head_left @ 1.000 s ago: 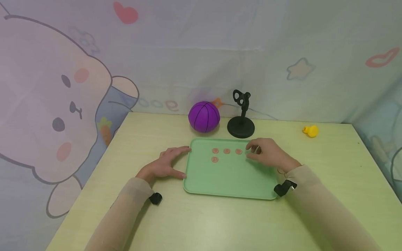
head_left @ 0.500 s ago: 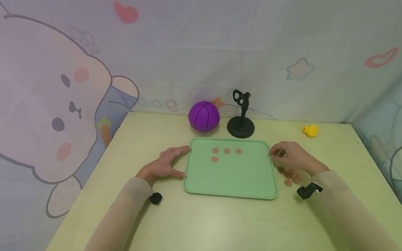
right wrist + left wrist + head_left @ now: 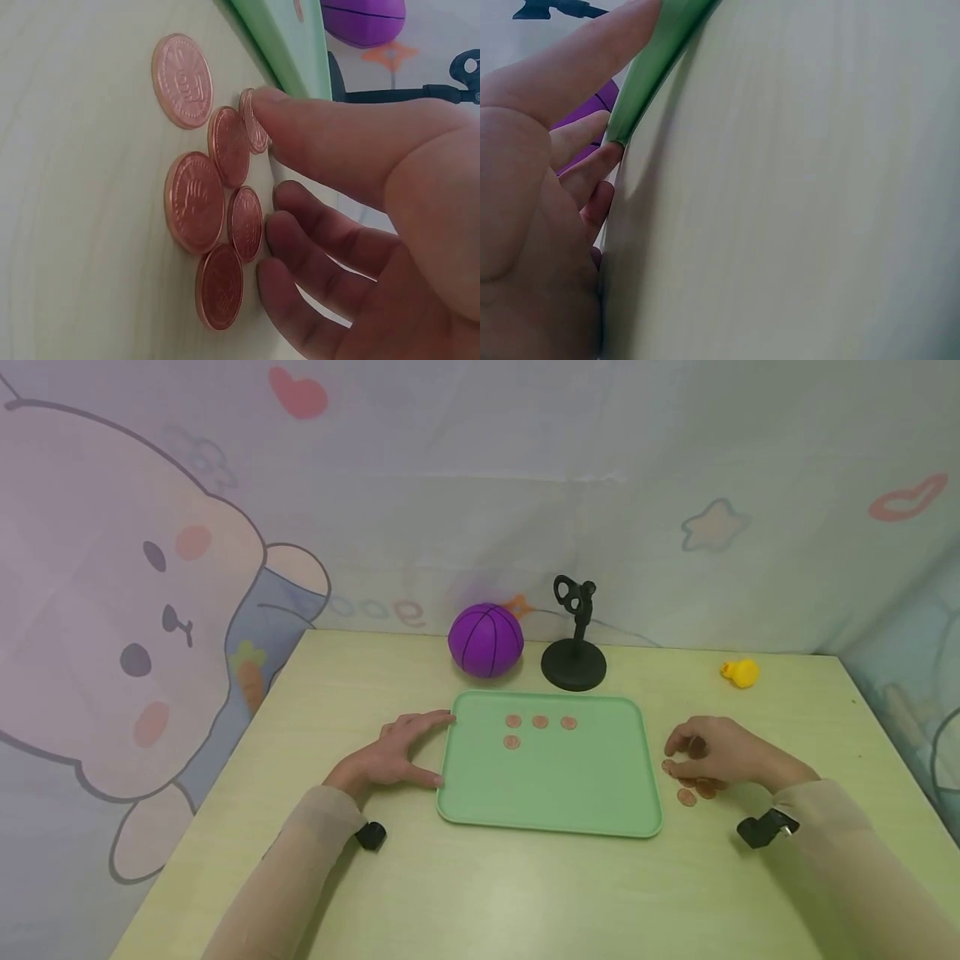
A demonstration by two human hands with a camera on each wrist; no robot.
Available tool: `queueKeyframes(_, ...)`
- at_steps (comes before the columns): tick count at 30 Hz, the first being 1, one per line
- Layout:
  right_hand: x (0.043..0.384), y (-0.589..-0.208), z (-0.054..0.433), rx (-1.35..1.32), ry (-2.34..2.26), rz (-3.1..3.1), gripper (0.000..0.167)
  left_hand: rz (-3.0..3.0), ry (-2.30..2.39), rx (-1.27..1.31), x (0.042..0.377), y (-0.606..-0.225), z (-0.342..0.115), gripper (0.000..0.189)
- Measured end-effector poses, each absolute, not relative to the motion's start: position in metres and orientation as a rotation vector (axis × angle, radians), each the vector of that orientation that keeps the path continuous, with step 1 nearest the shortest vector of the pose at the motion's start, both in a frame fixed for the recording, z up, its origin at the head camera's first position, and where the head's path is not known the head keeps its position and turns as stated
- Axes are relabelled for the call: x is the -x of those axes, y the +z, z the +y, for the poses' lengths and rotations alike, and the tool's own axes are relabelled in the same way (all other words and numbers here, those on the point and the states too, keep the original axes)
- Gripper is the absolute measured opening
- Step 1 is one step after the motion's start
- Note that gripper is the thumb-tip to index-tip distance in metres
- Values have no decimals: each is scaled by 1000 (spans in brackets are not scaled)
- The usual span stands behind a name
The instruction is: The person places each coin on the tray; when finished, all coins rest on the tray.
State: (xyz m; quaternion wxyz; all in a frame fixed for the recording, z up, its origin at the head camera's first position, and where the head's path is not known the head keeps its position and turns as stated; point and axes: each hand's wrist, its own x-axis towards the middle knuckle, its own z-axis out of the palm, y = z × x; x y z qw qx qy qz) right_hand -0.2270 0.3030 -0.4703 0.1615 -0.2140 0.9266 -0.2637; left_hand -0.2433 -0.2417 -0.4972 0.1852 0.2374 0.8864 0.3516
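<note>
A light green tray lies on the table, with a row of 3 copper coins and one more coin below the row's left end. My left hand rests at the tray's left side, thumb and fingers spread and touching its rim. To the right of the tray, my right hand is low over a loose cluster of copper coins on the table. Its thumb touches or overlaps the coin nearest the tray; the other fingers are loosely bent, with a gap to the thumb.
Behind the tray sit a purple ball and a black stand with a round base. A small yellow toy duck is at the back right. A printed cloth hangs behind the table.
My right hand has moved from over the tray, past its right rim, down to the loose coins. The left hand, tray and coins on it have stayed put.
</note>
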Motion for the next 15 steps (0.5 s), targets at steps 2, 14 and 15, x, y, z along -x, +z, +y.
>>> queueKeyframes(2,225,-470,303,600,-777,2633,25,2498,990,-666,243,-497,-242,103)
queueKeyframes(14,220,-465,300,566,-838,2569,24,2492,1007,-683,242,-497,-242,104)
queueKeyframes(15,219,-465,299,566,-834,2570,23,2493,1007,-685,242,-497,-242,104)
